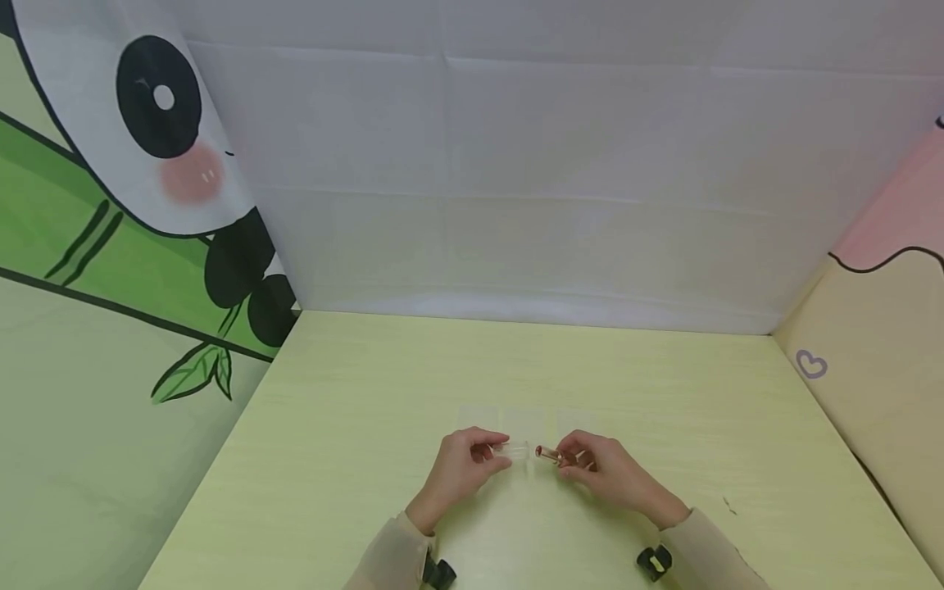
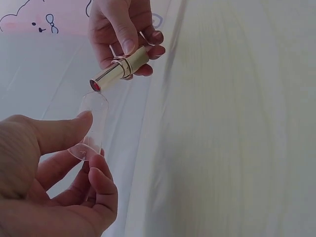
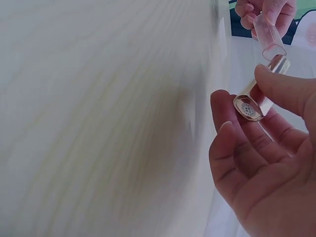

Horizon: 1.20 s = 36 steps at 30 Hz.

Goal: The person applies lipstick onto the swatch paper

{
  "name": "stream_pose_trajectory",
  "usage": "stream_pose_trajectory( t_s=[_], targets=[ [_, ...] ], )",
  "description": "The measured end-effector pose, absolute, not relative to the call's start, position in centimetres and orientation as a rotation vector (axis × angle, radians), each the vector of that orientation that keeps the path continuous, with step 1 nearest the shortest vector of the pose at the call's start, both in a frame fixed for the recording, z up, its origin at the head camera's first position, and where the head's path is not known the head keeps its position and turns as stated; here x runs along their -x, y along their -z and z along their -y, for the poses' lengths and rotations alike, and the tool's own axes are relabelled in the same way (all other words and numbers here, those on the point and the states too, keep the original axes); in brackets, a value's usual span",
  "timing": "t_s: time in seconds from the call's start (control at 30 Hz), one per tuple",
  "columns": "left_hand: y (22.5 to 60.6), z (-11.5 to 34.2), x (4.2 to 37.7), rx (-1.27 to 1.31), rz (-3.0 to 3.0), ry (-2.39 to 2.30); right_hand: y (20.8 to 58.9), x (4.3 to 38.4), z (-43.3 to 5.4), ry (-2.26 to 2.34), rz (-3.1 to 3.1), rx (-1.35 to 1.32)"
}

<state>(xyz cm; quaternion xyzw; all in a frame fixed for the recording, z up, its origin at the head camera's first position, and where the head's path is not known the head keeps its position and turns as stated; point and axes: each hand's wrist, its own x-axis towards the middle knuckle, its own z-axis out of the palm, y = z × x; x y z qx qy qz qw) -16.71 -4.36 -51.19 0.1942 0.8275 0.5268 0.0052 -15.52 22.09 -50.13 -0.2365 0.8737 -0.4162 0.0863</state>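
Between thumb and fingers, my left hand (image 1: 468, 463) pinches a clear lipstick cap (image 2: 94, 121) by its closed end. Its open rim faces the other hand. My right hand (image 1: 608, 471) grips a shiny gold lipstick (image 2: 118, 69) by the base, with the tube end pointing left toward the cap. A bit of red shows inside the tube's mouth. In the right wrist view a round label sits on the bottom of the lipstick base (image 3: 248, 109). Cap rim and tube mouth are close together, roughly in line, above the table.
Faint clear square outlines (image 1: 524, 422) lie on the pale wood-grain table (image 1: 354, 393) just beyond the hands. A white sheet (image 1: 516, 180) stands behind, with printed panels at left and right. Black camera mounts (image 1: 655, 563) sit at both wrists.
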Motion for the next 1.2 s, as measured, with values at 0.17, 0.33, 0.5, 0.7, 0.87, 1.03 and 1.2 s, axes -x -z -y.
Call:
stream_pose_trajectory(
  t_s=[0.17,0.33,0.5,0.7,0.87,1.03,1.2],
  targets=[
    [51.2,4.3,16.8,-0.588,-2.576,-1.647,50.1,15.7,-22.2,1.247,-2.593,0.713],
    [51.2,4.2,16.8,-0.571,-2.563,-1.654,50.2,15.9,-22.3,1.257,-2.585,0.722],
    [51.2,4.2,16.7,-0.563,-2.545,-1.655,50.3,16.1,-22.4,1.263,-2.582,0.723],
    [51.4,4.1,16.8,-0.561,-2.521,-1.662,50.3,16.3,-22.5,1.268,-2.577,0.720],
    [51.9,4.0,16.8,-0.538,-2.502,-1.658,50.2,16.2,-22.5,1.256,-2.581,0.716],
    [52.1,3.9,16.8,-0.535,-2.442,-1.690,50.1,16.3,-22.6,1.241,-2.590,0.719],
    [52.4,3.7,16.9,-0.559,-2.440,-1.659,50.0,16.3,-22.6,1.242,-2.586,0.724]
  ],
)
